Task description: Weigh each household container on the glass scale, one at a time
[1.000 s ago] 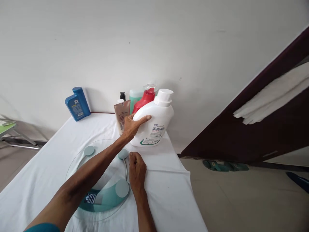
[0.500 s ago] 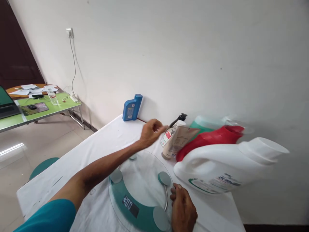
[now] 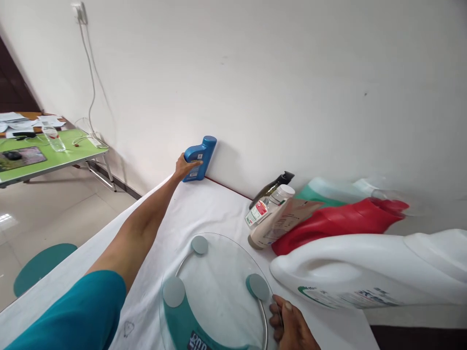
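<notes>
At the far corner of the table, my left hand [image 3: 187, 166] is wrapped around the side of a blue plastic bottle [image 3: 200, 158], thumb across its front label. The bottle stands upright near the wall. My right hand [image 3: 292, 323] grips the right rim of a round glass bathroom scale [image 3: 222, 282], with curled fingers at the glass edge. Green trim, grey round pads and a lit digital display [image 3: 198, 341] show on the scale, which is cut off at the bottom of the view. Nothing rests on the glass.
Right of the scale stand a dark pump bottle [image 3: 272, 188], a clear white-capped bottle [image 3: 270, 205], a beige tube [image 3: 282, 223], a red bottle [image 3: 339, 223], a green container [image 3: 317, 192] and a white jug [image 3: 350, 272]. A green table [image 3: 76, 150] holds a water bottle [image 3: 53, 137].
My left hand has moved from beside the clear bottle to the far left and taken hold of the blue bottle. My right hand stays at the scale's rim. The view has shifted.
</notes>
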`<state>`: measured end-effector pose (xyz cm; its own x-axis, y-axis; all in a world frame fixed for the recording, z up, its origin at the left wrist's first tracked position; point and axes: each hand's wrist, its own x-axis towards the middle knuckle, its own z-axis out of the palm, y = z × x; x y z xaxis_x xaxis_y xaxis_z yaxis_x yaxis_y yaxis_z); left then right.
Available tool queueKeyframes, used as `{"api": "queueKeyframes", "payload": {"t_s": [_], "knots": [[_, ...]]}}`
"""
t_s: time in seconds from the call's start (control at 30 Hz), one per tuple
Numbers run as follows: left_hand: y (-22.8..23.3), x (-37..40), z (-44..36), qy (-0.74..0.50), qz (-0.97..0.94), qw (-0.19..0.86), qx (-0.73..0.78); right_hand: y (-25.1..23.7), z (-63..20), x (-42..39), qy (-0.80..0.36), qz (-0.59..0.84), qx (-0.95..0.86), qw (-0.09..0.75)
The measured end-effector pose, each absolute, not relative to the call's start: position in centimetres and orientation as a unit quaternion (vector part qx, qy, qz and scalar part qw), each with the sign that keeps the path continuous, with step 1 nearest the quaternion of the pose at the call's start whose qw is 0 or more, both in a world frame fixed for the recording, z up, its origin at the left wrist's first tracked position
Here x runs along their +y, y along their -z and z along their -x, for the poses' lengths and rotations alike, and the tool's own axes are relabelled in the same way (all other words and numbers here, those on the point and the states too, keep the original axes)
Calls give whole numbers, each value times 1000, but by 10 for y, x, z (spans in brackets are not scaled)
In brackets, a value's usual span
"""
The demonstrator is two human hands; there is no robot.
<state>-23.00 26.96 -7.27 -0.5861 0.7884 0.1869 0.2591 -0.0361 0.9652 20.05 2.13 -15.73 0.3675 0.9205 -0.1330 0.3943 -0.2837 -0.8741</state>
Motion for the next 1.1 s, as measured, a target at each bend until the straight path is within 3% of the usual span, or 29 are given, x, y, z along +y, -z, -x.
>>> {"api": "queueKeyframes", "payload": {"t_s": [0.33,0.53,0.73,0.9,1.1], "knots": [[75,276,211,-672,-355,138,636,142,-180,12,-322,707,-460,430],[27,209,200,-742,-390,175,516,140,-175,13,-318,676,-471,469],[-12,87,147,-696,-473,264,472,135,-170,12,-316,654,-483,489],[6,17,87,-637,-493,372,461,136,-168,10,-297,639,-503,501],[34,-12,51,-605,-488,428,461,134,-166,-2,-310,612,-500,528]]}}
